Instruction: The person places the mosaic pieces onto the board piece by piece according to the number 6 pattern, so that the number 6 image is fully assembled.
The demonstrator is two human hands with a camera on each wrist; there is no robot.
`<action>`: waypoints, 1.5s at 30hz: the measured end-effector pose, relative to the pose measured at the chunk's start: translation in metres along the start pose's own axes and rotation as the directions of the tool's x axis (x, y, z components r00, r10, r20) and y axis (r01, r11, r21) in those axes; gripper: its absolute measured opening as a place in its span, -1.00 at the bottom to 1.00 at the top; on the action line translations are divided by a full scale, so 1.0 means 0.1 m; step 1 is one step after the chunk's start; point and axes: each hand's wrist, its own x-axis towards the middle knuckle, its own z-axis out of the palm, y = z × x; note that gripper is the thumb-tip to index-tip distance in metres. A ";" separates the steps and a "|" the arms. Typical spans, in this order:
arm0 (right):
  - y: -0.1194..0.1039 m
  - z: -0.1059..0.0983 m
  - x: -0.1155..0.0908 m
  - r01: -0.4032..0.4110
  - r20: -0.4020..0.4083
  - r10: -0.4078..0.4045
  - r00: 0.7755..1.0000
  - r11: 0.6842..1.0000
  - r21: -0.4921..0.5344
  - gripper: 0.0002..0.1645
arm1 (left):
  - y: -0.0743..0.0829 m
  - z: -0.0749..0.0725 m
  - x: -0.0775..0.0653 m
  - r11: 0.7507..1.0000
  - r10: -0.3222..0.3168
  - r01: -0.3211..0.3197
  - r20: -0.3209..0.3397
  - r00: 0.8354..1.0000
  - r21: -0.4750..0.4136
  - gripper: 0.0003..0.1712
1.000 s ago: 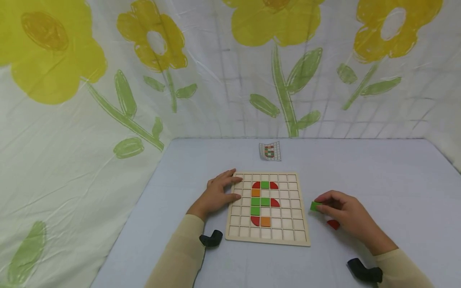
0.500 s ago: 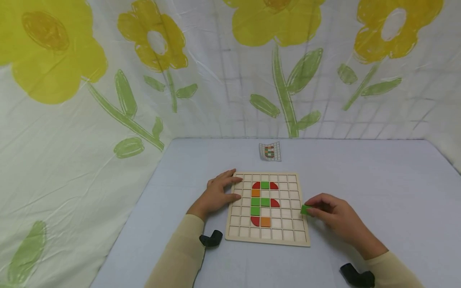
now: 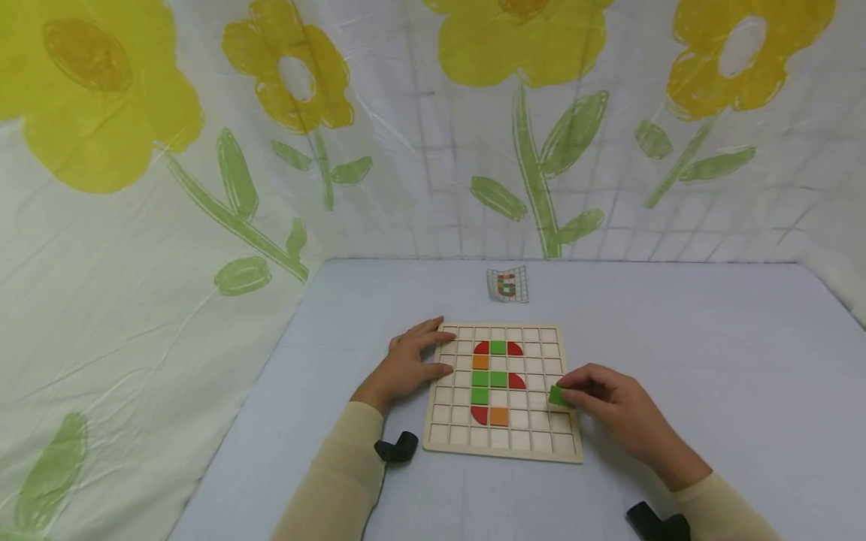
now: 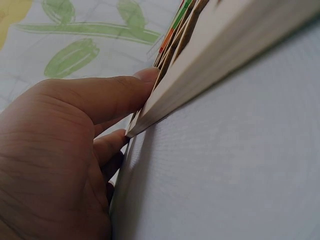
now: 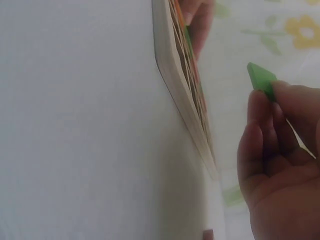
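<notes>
My right hand [image 3: 619, 409] pinches a small green square tile [image 3: 558, 396] between thumb and fingertips, over the right side of the wooden grid board [image 3: 541, 454]. In the right wrist view the green tile is tilted, raised beyond the board's edge. My left hand [image 3: 404, 366] rests at the board's left edge, its thumb and a finger on the frame. On the board, red quarter-round tiles [image 3: 479, 415], green squares [image 3: 479, 396] and orange squares [image 3: 498, 416] form a pattern left of the middle.
A small printed grid card [image 3: 507, 285] with a coloured pattern lies behind the board on the pale table [image 3: 379, 293]. In the right wrist view a small reddish piece [image 5: 208, 234] shows at the bottom edge. A flower-printed curtain [image 3: 399, 150] hangs behind the table.
My right hand has carried the green tile leftward from the table beside the board to over its right columns. The red piece on the table is now hidden in the head view. My left hand stays put.
</notes>
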 end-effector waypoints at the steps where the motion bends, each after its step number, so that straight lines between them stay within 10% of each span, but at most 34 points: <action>1: -0.01 0.01 0.01 0.002 0.004 -0.002 1.000 1.000 0.004 -0.87 | 0.00 0.00 0.00 1.000 0.001 -0.001 0.000 1.000 0.003 -0.31; 13: -0.12 0.18 0.13 -0.054 0.077 0.049 0.996 0.996 0.070 -0.87 | -0.02 0.00 0.01 1.000 0.007 -0.007 0.000 1.000 -0.008 -0.30; 35: -0.13 0.40 0.35 -0.145 0.117 0.158 0.981 0.983 -0.112 -0.94 | 0.00 -0.01 0.00 1.000 0.008 -0.008 0.005 1.000 -0.018 -0.31; 45: -0.08 0.43 0.31 -0.063 0.145 0.089 0.985 0.982 -0.180 -0.90 | -0.01 0.00 0.00 1.000 -0.003 0.003 0.002 1.000 -0.021 -0.30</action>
